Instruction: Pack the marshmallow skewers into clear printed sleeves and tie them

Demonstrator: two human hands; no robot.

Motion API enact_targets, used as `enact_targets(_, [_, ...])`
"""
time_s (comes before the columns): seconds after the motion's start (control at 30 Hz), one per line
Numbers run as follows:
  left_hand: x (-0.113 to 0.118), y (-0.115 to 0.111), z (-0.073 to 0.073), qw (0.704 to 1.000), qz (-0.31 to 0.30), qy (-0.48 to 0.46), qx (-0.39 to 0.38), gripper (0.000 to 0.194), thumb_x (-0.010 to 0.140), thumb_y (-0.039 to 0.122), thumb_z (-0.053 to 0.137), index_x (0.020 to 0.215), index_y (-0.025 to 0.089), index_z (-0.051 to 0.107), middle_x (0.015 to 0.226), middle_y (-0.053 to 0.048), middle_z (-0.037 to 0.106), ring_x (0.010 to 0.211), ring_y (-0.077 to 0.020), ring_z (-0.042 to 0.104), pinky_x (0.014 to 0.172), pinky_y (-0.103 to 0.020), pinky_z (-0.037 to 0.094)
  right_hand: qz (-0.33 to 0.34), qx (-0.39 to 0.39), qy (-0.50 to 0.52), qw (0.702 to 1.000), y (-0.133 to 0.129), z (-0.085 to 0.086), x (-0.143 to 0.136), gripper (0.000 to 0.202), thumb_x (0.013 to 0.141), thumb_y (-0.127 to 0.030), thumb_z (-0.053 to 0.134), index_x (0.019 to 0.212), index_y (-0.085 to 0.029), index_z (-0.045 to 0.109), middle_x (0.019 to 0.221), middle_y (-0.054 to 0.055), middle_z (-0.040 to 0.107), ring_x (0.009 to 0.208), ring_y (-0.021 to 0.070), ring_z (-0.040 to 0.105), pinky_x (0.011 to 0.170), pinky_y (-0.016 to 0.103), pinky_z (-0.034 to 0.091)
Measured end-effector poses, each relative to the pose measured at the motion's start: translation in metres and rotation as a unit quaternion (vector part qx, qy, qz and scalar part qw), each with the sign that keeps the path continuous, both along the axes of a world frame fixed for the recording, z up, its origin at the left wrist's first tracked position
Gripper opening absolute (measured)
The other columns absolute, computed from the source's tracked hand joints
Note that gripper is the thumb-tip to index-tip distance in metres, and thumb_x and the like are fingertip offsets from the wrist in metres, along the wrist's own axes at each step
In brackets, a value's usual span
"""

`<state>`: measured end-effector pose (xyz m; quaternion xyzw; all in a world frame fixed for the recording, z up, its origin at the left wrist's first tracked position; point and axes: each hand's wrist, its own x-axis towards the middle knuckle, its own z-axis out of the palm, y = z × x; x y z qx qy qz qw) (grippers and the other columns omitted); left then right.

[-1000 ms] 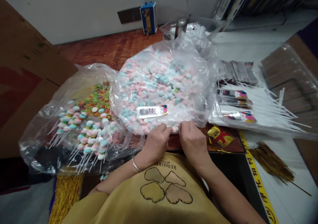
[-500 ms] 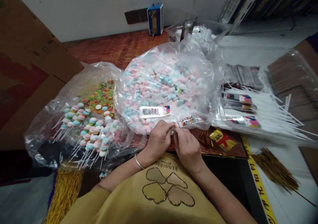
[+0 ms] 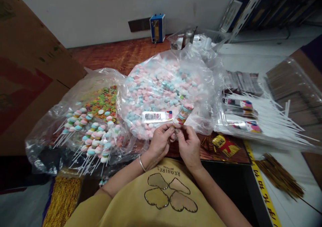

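Note:
Between my two hands a wrapped marshmallow skewer (image 3: 184,113) stands tilted up to the right, its clear printed wrapper over pastel pieces. My left hand (image 3: 161,138) pinches at the skewer's lower end, fingers closed. My right hand (image 3: 188,143) is closed on the same end from the other side; whether a twist tie is there cannot be made out. Just beyond, a flat printed wrapper (image 3: 157,116) lies on a large plastic bag of pink and blue marshmallows (image 3: 161,82). To the left, marshmallow skewers (image 3: 97,138) on white sticks lie in bunches on plastic.
Colourful cereal rings (image 3: 107,97) sit in a bag on the left. At right, a clear tray holds white sticks (image 3: 274,114) and printed wrappers (image 3: 241,124). A gold twist-tie packet (image 3: 226,144) lies by the table edge, near loose gold ties (image 3: 279,176). A cardboard box (image 3: 32,69) stands left.
The wrapped skewer has swung from nearly flat, pointing right, to more upright between my hands. My right hand has turned, with its fingers now further up. The view has shifted slightly.

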<state>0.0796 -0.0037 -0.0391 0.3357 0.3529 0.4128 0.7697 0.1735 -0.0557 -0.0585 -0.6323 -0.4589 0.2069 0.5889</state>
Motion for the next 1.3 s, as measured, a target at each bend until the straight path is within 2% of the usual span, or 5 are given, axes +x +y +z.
enact_targets(0.3, [-0.025, 0.001, -0.006, 0.767, -0.016, 0.36, 0.531, 0.025, 0.1, 0.018, 0.045, 0.111, 0.017, 0.068, 0.093, -0.009, 0.069, 0.086, -0.0189, 0.064, 0.079, -0.032, 0.053, 0.021, 0.019, -0.359, 0.933, -0.007, 0.006, 0.018, 0.021, 0.105, -0.022, 0.044, 0.091, -0.019, 0.06, 0.079, 0.004, 0.061, 0.072, 0.0196, 0.058, 0.064, 0.03, 0.042])
enact_targets(0.8, [-0.012, -0.002, -0.004, 0.957, 0.007, 0.204, 0.205, 0.026, 0.093, 0.038, 0.063, 0.1, 0.017, 0.078, 0.072, 0.0, 0.066, 0.062, -0.0119, 0.056, 0.065, -0.025, 0.049, -0.042, 0.1, -0.406, 0.907, -0.001, 0.003, 0.007, 0.012, 0.1, -0.016, 0.056, 0.106, -0.015, 0.066, 0.086, 0.01, 0.073, 0.077, 0.0206, 0.067, 0.072, 0.032, 0.05])
enact_targets(1.07, [-0.027, 0.013, 0.004, 0.926, -0.04, 0.138, 0.348, 0.016, 0.088, 0.018, 0.065, 0.083, 0.025, 0.078, 0.131, -0.007, 0.066, 0.126, -0.0236, 0.059, 0.108, -0.045, 0.047, 0.167, -0.023, 0.155, 0.974, -0.009, 0.025, 0.015, 0.018, 0.093, -0.036, 0.062, 0.085, -0.021, 0.06, 0.076, 0.0, 0.065, 0.065, 0.0149, 0.06, 0.058, 0.026, 0.049])
enact_targets(1.23, [-0.052, 0.005, 0.052, 0.843, -0.001, 0.21, 0.495, 0.029, 0.09, 0.011, 0.056, 0.097, 0.027, 0.08, 0.109, -0.008, 0.072, 0.102, -0.02, 0.067, 0.09, -0.039, 0.055, 0.042, 0.026, -0.041, 0.998, -0.019, 0.049, 0.032, 0.01, 0.093, -0.024, 0.063, 0.083, -0.022, 0.063, 0.072, -0.001, 0.062, 0.063, 0.0143, 0.058, 0.058, 0.026, 0.047])
enact_targets(1.3, [-0.056, -0.003, 0.066, 0.825, -0.154, 0.218, 0.499, 0.024, 0.089, 0.016, 0.059, 0.099, 0.025, 0.079, 0.087, -0.005, 0.072, 0.077, -0.0169, 0.066, 0.071, -0.032, 0.055, -0.014, 0.074, -0.186, 0.98, -0.023, 0.059, 0.036, 0.008, 0.092, -0.017, 0.062, 0.086, -0.023, 0.063, 0.072, -0.001, 0.062, 0.062, 0.0143, 0.057, 0.058, 0.026, 0.046])
